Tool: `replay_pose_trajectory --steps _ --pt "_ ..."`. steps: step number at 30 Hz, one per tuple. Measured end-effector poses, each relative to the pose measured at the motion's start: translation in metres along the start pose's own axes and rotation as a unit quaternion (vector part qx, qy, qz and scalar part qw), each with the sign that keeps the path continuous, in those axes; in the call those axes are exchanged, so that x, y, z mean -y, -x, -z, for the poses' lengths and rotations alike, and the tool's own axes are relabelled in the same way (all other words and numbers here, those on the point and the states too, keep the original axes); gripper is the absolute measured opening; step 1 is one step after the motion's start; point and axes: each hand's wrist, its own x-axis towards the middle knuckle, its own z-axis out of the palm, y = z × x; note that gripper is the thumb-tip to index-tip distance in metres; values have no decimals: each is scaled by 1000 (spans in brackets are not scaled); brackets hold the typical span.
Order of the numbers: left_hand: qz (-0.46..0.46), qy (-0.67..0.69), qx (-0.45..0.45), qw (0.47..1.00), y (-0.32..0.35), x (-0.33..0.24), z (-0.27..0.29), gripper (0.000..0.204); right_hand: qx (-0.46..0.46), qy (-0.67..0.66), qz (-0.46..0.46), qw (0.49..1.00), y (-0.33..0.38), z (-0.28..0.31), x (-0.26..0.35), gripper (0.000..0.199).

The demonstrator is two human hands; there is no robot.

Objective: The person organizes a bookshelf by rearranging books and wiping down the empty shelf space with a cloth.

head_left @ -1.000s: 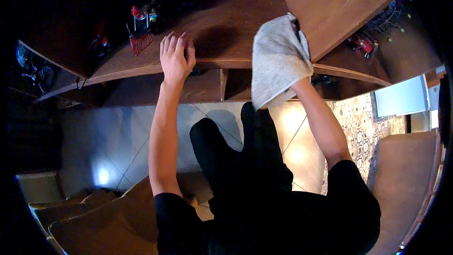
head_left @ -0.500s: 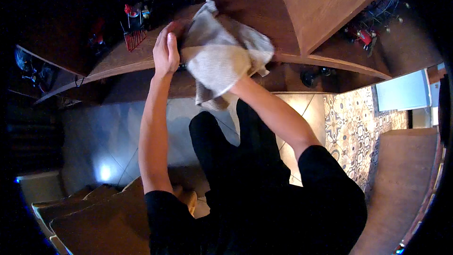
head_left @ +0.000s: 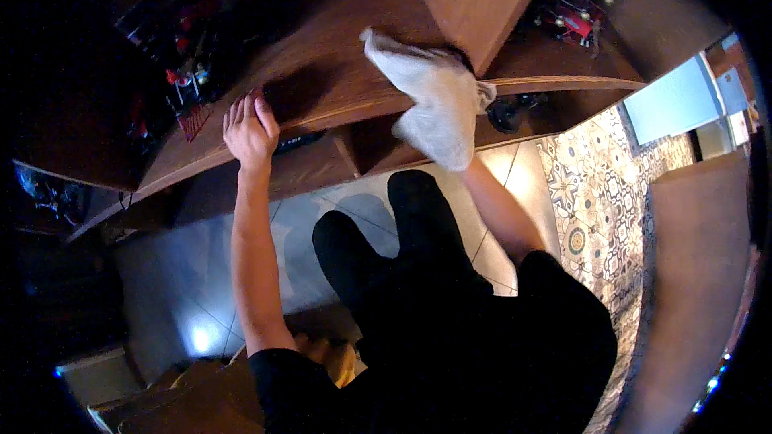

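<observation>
A light grey-beige cloth covers my right hand, whose fingers are hidden beneath it. The cloth lies over the front edge of a curved brown wooden shelf, against the foot of an upright wooden panel. From under it my right forearm runs back toward me. Farther left, my left hand rests on the shelf's front edge, its fingers lying flat and holding nothing. Just beyond that hand stands a small red and white model-like object with a red grille at its front.
Right of the panel sits another red piece with thin wires and pale beads. A dark rounded object stands on the lower level. Patterned tiles cover the floor at right, beside a brown wooden surface. A light blue panel stands beyond.
My right hand has carried the cloth rightward along the shelf to the upright panel. My left hand has come down onto the shelf edge. The whole view has shifted and tilted slightly.
</observation>
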Motion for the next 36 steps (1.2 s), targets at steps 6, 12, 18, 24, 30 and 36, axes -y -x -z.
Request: replay_pose_trajectory --steps 6,12,18,24,30,36 --pt "-24 -42 -29 998 4 6 -4 25 -48 -47 -56 996 47 17 -14 40" --pt "-40 3 -47 998 -4 -4 -3 24 -120 174 53 976 -90 130 18 47" --pt "-23 2 -66 998 -6 -9 6 19 -249 406 151 866 -201 231 112 55" --pt "47 -22 31 998 0 1 9 46 -112 657 107 738 -185 191 158 63" --pt "84 -33 100 991 -7 -5 4 61 113 735 139 654 -151 82 106 64" --pt "76 -24 116 990 -2 5 2 62 -25 706 99 701 -229 166 159 64"
